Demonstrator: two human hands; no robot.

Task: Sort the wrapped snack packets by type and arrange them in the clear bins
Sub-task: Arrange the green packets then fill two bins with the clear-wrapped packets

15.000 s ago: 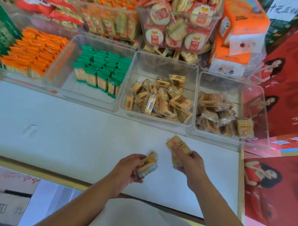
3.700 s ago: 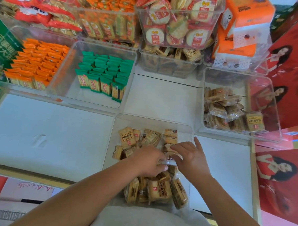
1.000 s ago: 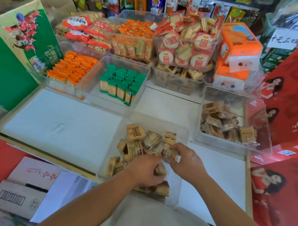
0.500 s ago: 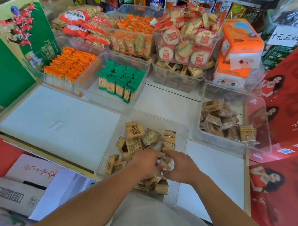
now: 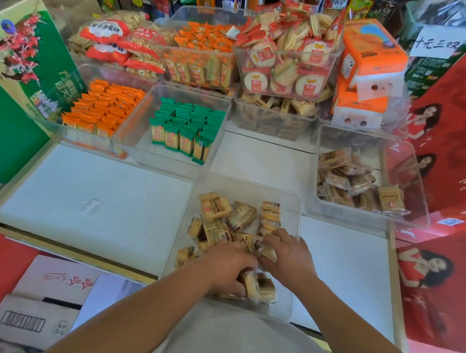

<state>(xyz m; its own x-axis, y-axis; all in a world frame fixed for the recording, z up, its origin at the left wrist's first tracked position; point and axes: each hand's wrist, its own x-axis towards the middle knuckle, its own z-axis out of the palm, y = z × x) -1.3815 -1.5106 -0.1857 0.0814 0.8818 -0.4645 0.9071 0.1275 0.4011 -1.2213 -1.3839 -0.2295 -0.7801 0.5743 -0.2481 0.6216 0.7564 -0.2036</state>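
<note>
A clear bin (image 5: 292, 203) stands close in front of me on the white counter, holding several tan wrapped snack packets (image 5: 216, 207). Both my hands are down inside it. My left hand (image 5: 229, 267) is curled over packets near the bin's front edge and grips some of them. My right hand (image 5: 287, 253) pinches a tan packet (image 5: 267, 251) just beside the left hand. A short neat column of tan packets (image 5: 270, 214) lies along the bin's right side; the others lie loose.
A second clear bin (image 5: 369, 217) of darker tan packets sits at right. Behind are bins of green packets (image 5: 185, 131) and orange packets (image 5: 104, 109), then stacked bins of rice crackers (image 5: 285, 58). Cardboard boxes (image 5: 39, 301) lie below the counter's front edge at left.
My right hand has shifted slightly with a packet pinched in it. My left hand stays low among the packets at the bin's front. The camera view has barely shifted.
</note>
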